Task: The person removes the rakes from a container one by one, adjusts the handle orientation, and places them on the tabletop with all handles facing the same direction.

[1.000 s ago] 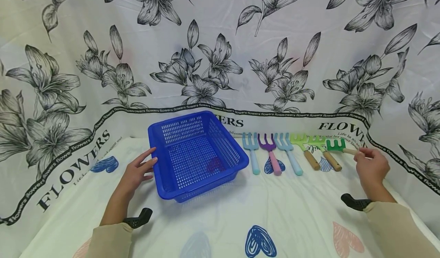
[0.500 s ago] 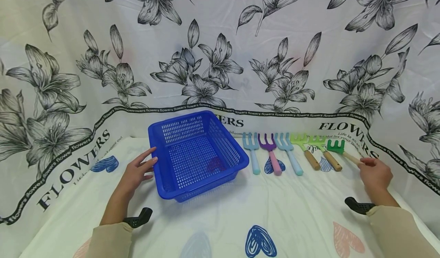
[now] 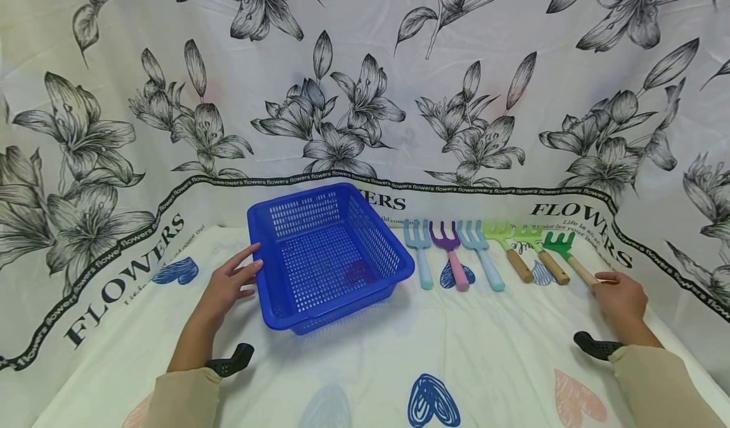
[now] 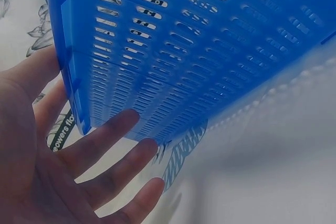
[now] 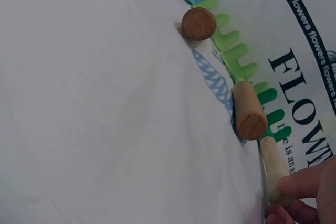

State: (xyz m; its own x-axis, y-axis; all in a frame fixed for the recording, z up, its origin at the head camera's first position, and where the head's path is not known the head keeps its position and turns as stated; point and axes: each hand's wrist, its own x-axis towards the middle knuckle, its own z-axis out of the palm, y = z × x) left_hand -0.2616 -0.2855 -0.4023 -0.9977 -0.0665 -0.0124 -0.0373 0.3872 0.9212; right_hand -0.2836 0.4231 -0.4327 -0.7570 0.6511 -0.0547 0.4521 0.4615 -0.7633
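My left hand (image 3: 225,285) is at the left side of a blue perforated plastic basket (image 3: 333,323). Its fairly straight fingers touch the rim and outer wall, as the left wrist view shows under the basket's side (image 4: 157,66). At the far right, my right hand (image 3: 620,301) pinches the end of the pale wooden handle of a small dark green hand rake (image 3: 559,243). In the right wrist view thumb and fingers hold that handle (image 5: 274,169). The rake lies at the right end of a row, prongs pointing away.
Left of the green rake lie two light green rakes (image 3: 519,266) (image 3: 552,268) with wooden handles. Further left are a blue hand fork (image 3: 486,263), a purple and pink one (image 3: 454,260) and another blue one (image 3: 422,263). A flowered curtain (image 3: 353,123) hangs behind the white cloth (image 3: 342,377).
My right hand has drawn the handle end of the dark green rake toward me, turning the rake to slant like its neighbours. The left hand and basket have stayed in place.
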